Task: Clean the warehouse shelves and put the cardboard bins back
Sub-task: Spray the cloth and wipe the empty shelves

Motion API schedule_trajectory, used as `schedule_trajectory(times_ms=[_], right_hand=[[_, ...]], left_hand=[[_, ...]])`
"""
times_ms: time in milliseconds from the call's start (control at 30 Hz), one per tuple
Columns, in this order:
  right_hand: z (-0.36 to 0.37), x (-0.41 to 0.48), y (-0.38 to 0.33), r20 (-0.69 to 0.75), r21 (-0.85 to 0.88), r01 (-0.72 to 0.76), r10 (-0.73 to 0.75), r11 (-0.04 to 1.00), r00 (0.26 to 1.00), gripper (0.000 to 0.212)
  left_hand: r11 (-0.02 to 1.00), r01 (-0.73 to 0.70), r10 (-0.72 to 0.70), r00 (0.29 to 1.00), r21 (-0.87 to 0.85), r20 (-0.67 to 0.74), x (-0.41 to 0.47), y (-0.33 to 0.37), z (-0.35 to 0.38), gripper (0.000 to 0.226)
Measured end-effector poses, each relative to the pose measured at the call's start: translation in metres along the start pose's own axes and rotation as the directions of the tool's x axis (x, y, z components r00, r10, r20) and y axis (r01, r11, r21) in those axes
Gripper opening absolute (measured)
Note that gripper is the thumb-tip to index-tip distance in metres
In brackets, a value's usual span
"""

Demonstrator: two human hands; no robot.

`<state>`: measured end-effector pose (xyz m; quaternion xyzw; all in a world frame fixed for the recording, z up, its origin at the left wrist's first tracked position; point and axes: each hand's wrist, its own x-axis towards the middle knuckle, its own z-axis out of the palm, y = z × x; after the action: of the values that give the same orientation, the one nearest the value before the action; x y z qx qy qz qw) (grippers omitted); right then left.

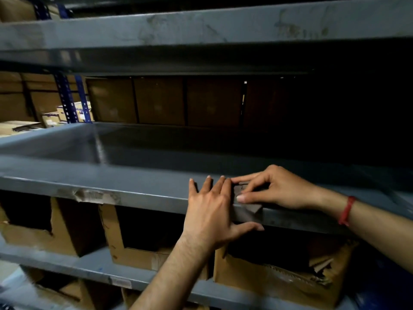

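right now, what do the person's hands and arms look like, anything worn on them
Both hands are bare, with no gloves, and neither forearm shows a sleeve. The right hand has a red thread band round its wrist. The left hand shows no band, watch or ring. The nails in view look unpainted.

You are working in dim light coming from the far left, where stacked cartons point(13, 104) are showing tan. The right, far side of the middle shelf point(145, 168) is sinking into black shadow. Your left hand point(210, 204) and right hand point(277, 189) are catching a soft glow. Blur is smearing everything, even the tape strip point(252, 209) between them. The wide lens is bowing the shelf lines.
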<state>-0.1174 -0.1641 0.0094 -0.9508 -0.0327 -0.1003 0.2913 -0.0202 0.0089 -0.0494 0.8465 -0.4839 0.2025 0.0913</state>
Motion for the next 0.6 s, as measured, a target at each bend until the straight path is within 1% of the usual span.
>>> schedule_trajectory(times_ms=[67, 100, 167, 200, 233, 300, 367, 433, 533, 600], right_hand=[[-0.008, 0.006, 0.011, -0.048, 0.008, -0.034, 0.035, 0.999, 0.998, 0.013], [-0.011, 0.009, 0.017, -0.087, -0.007, -0.044, 0.043, 0.999, 0.995, 0.016], [-0.012, 0.013, 0.028, -0.158, -0.069, -0.054, 0.042, 0.996, 0.986, 0.028], [-0.013, 0.013, 0.031, -0.169, -0.126, -0.071, 0.049, 0.989, 0.984, 0.034], [-0.013, 0.013, 0.032, -0.158, -0.193, -0.091, 0.061, 0.977, 0.986, 0.037], [-0.013, 0.01, 0.029, -0.096, -0.312, -0.118, 0.092, 0.943, 0.991, 0.037], [-0.012, 0.007, 0.024, -0.04, -0.366, -0.134, 0.128, 0.921, 0.991, 0.033], [-0.012, 0.004, 0.015, -0.021, -0.368, -0.132, 0.134, 0.921, 0.991, 0.035], [-0.006, -0.002, -0.001, -0.02, -0.344, -0.069, 0.066, 0.936, 0.998, 0.037], [0.002, -0.006, -0.009, -0.003, -0.27, -0.03, 0.03, 0.962, 1.0, 0.053]], left_hand=[[1.0, 0.003, -0.003, 1.0, 0.006, -0.002, 0.001, 0.0, 0.001, 0.118], [1.0, 0.005, -0.005, 1.0, 0.008, -0.003, 0.001, 0.0, 0.001, 0.118], [1.0, 0.01, -0.01, 1.0, -0.002, -0.002, 0.0, 0.001, 0.0, 0.118], [1.0, 0.012, -0.012, 1.0, -0.01, -0.001, -0.001, 0.002, -0.001, 0.119], [1.0, 0.013, -0.013, 1.0, -0.018, -0.003, -0.002, 0.002, -0.001, 0.119], [0.999, 0.012, -0.012, 1.0, -0.033, -0.015, -0.002, 0.002, -0.002, 0.119], [0.999, 0.016, -0.017, 1.0, -0.039, -0.021, -0.002, 0.001, -0.002, 0.119], [0.999, 0.019, -0.02, 0.999, -0.032, -0.028, -0.001, 0.002, -0.002, 0.119], [1.0, 0.009, -0.01, 0.998, -0.022, -0.056, -0.001, 0.002, 0.001, 0.117], [1.0, 0.004, -0.006, 0.997, -0.03, -0.075, -0.001, 0.002, 0.002, 0.116]])
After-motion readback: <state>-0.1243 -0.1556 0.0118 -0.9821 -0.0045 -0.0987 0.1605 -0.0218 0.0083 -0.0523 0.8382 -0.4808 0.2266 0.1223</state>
